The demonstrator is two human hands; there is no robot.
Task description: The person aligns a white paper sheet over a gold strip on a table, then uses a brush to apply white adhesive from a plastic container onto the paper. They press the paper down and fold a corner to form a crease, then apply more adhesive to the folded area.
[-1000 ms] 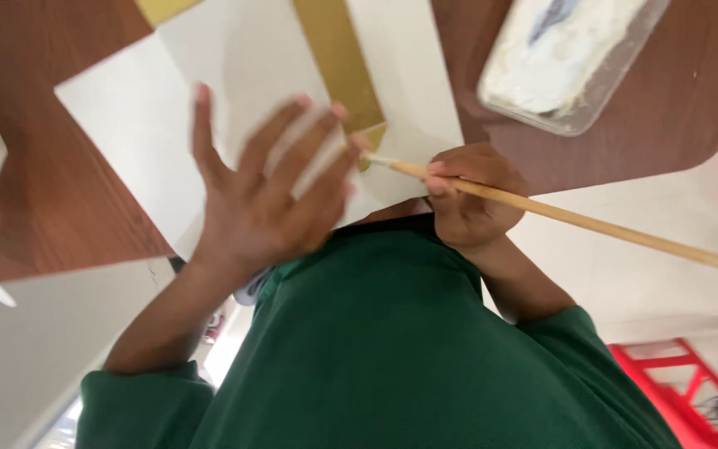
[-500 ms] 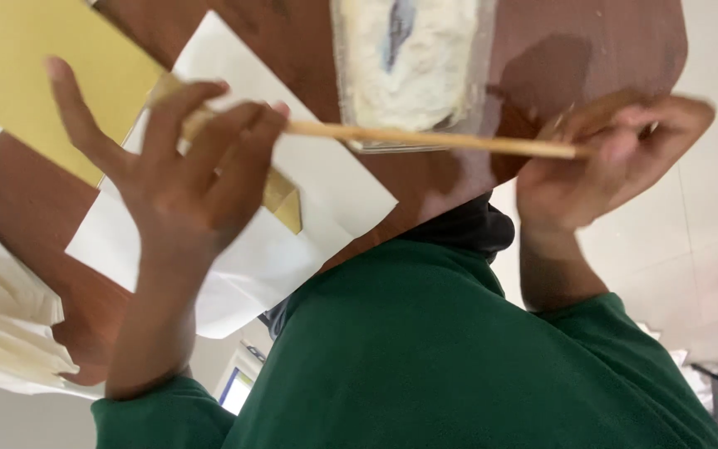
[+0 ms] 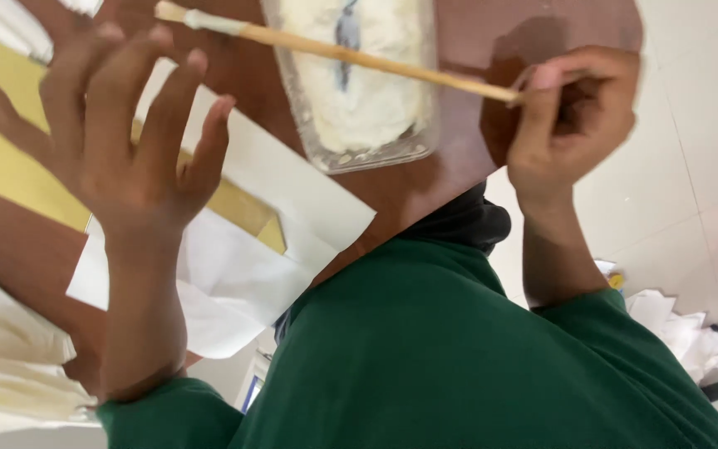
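With my right hand (image 3: 571, 112) pinching the thin wooden brush (image 3: 334, 48) over the clear paste tray (image 3: 355, 83), I should load its tip lightly while my spread left hand (image 3: 118, 150) hovers over the white paper (image 3: 292, 208).

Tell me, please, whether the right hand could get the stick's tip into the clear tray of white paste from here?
Probably yes. The right hand holds the wooden stick directly over the open clear tray, with no lid or other thing between them; the left hand is spread over the white paper, off to the side.
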